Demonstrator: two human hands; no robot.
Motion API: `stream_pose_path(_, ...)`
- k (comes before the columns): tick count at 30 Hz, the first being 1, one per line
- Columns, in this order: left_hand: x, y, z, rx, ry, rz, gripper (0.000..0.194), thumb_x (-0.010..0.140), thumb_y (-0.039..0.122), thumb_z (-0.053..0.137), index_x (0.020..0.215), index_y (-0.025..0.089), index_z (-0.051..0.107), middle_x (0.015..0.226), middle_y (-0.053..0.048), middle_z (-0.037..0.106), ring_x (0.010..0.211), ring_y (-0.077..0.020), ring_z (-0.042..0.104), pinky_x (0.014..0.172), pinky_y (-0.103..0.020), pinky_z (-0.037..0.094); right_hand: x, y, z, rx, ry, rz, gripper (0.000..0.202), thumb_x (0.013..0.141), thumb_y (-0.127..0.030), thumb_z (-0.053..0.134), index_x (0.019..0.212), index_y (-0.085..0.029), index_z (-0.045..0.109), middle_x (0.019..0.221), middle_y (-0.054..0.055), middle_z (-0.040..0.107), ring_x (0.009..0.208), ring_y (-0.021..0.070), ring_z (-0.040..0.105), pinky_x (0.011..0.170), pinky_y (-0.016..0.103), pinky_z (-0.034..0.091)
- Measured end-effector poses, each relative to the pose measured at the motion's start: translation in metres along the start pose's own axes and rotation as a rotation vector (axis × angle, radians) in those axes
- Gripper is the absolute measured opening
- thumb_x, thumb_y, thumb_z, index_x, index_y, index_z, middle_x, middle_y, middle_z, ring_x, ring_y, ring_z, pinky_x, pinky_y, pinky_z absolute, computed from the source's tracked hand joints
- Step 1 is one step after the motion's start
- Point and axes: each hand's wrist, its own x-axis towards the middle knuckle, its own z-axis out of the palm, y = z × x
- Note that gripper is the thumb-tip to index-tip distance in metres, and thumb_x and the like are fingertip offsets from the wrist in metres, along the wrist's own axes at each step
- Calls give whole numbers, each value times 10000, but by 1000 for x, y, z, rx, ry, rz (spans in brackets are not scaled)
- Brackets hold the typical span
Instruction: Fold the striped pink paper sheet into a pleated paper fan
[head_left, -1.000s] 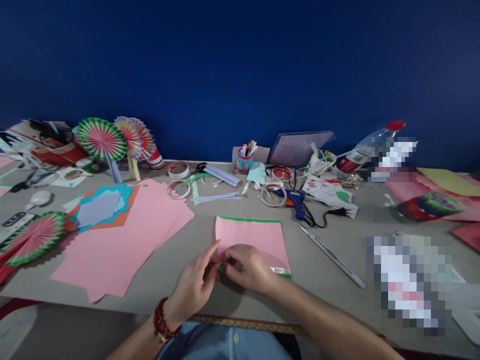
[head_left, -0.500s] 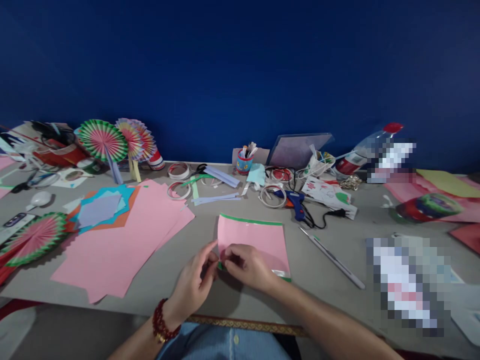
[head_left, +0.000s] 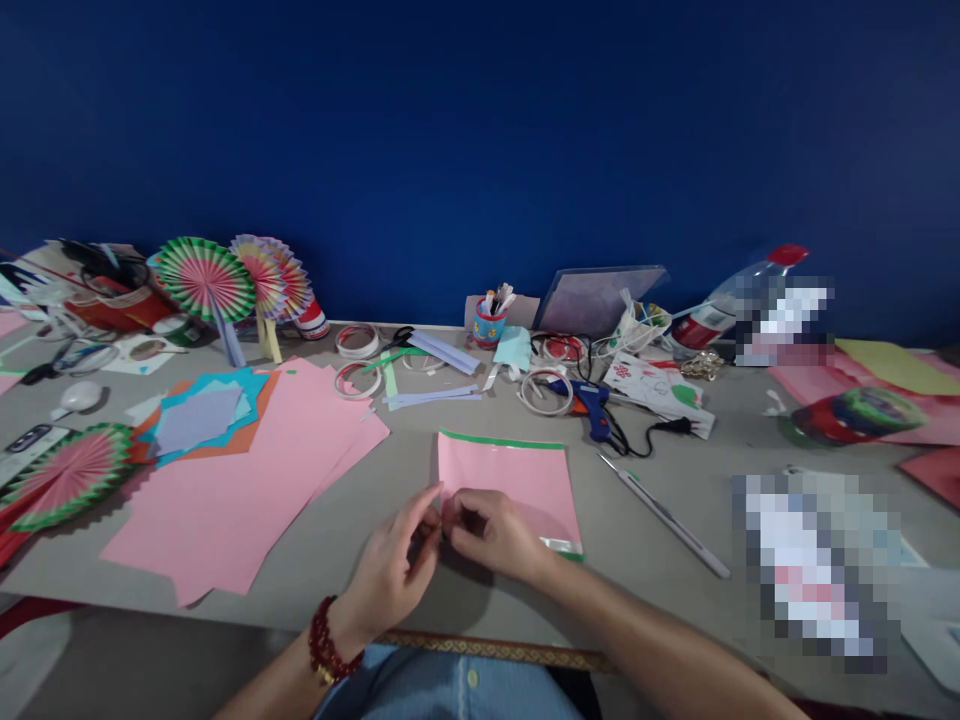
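Observation:
A pink sheet of paper (head_left: 517, 482) with green strips along its top and bottom edges lies in front of me. At its lower left corner, my right hand (head_left: 495, 533) has thumb and fingers pinched together on the paper's edge. My left hand (head_left: 397, 553), with a dark red bead bracelet (head_left: 327, 640) on the wrist, meets it there, its fingers curled and closed on the same left edge. The fingertips hide that corner. A short piece of clear, shiny tape (head_left: 561, 546) shows near the paper's lower right corner.
To the right lies a craft knife (head_left: 667, 520). Behind the paper are a blue glue gun (head_left: 592, 408), tape rolls (head_left: 545, 391) and lilac paper strips (head_left: 433, 397). Large pink sheets (head_left: 247, 490) spread on the left, below standing pleated paper fans (head_left: 206, 280). A bottle (head_left: 739, 290) leans at back right.
Both hands stay at the paper's left edge with only slight finger shifts. The paper's left side has moved a little, and the green at the lower left corner is now covered by fingers.

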Motion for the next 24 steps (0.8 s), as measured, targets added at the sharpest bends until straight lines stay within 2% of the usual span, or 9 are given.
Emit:
stream_pose_path(4,1,0,1,31,18,8,542,946,127,463,1470,217,355,998,-60,690,874,-158,688,845,-269,571,1,-2,-1,-1,-16,9,98,703,-115,531,707,-197,583,670,-30,607,617,120,518,601,209,396)
stream_pose_path(10,0,0,2,74,33,29,559,932,94,466,1464,228,355,982,-48,696,857,-154,685,822,-251,561,0,-3,0,-104,5,-80,131,715,-90,539,714,-204,604,692,-18,637,629,126,544,614,212,394)
stream_pose_path(14,1,0,3,84,30,19,591,918,87,468,1478,239,350,973,-37,695,833,-147,681,809,-246,554,-1,-1,2,-123,21,-87,126,711,-88,557,700,-204,605,686,-11,647,629,134,556,612,212,397)
stream_pose_path(24,4,2,2,-109,25,-124,606,920,120,456,1504,227,338,903,-16,650,823,-142,648,821,-262,543,1,0,2,-82,31,-9,103,701,-102,544,697,-204,556,672,-38,590,620,119,521,602,208,376)
